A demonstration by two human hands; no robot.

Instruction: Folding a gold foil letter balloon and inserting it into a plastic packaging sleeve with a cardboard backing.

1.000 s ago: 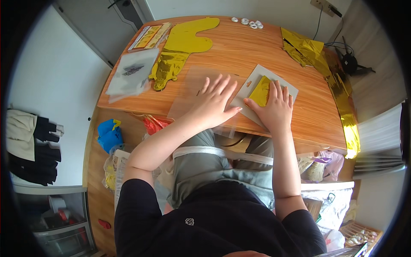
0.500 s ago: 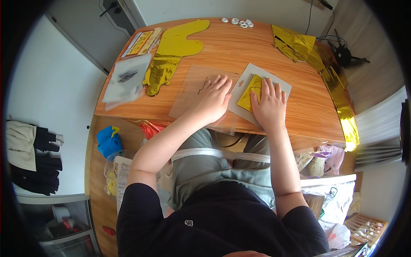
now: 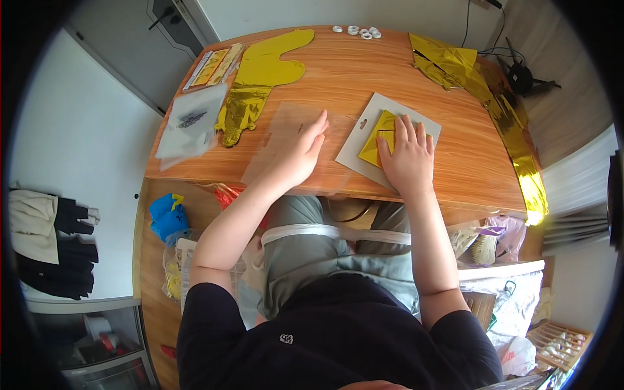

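The two hands are apart from each other. The right hand (image 3: 409, 156) lies palm down with its fingers extended, spread over the right part of a folded gold foil piece (image 3: 373, 148), not closed around anything. That foil rests on a grey card (image 3: 353, 142) with a hang hole, set at a slant on the wooden surface (image 3: 351, 78), right of the middle of its near edge. The left hand (image 3: 304, 153) stands on its side with straight fingers and the palm turned toward the card, above a clear plastic bag (image 3: 270, 151) that reaches the near edge; whether it touches the bag I cannot tell. Further left, a stack of translucent bags (image 3: 190, 122) lies along the left edge, and beside it a flat gold foil shape (image 3: 263, 70) stretches toward the far edge, its lower part crinkled and shiny. Flat packets (image 3: 213, 67) lie at the far left corner. Several small white rolls (image 3: 365, 32) sit in a loose group near the middle of the far edge. From the far right corner, a long crumpled strip of gold foil (image 3: 495, 107) runs along the right edge and droops at the near right corner; a black device with antennas (image 3: 520, 79) stands just beside it. Below the surface, a blue bag (image 3: 169, 219) is on the floor beyond the near left corner, and a lilac bag (image 3: 511, 239) is under the near right corner.
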